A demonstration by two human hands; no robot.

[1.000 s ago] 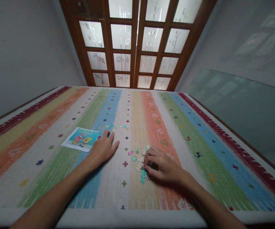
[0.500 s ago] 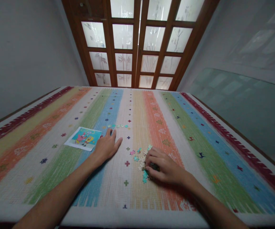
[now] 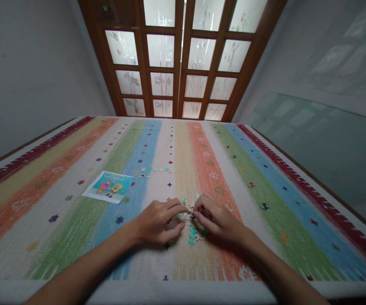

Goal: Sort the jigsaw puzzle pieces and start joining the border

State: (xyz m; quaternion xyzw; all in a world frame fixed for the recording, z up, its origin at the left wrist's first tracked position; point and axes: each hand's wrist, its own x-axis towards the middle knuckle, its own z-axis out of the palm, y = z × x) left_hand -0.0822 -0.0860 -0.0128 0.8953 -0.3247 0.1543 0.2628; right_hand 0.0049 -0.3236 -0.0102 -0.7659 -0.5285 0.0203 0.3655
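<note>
A loose heap of jigsaw puzzle pieces (image 3: 192, 237), some teal and some pale, lies on the striped cloth between my hands. My left hand (image 3: 162, 221) comes in from the left side of the heap, thumb and index finger apart, its index fingertip over the pieces. On the other side, my right hand (image 3: 219, 217) has curled fingers, with thumb and index pinched on a small puzzle piece (image 3: 191, 213) mostly hidden by the fingertips. Farther back, a short row of puzzle pieces (image 3: 155, 169) stretches across the cloth, with two more just below its left end.
A printed cartoon picture (image 3: 109, 187) lies flat to the left of the row. The striped tablecloth (image 3: 252, 250) covers the wide table. Behind the table stand wooden doors with glass panes (image 3: 160, 51), and a glass sheet (image 3: 322, 140) leans at the right wall.
My left hand has moved from the row back toward me and right, to the heap. Two pieces now show below the row where it was. My right hand stays at the heap.
</note>
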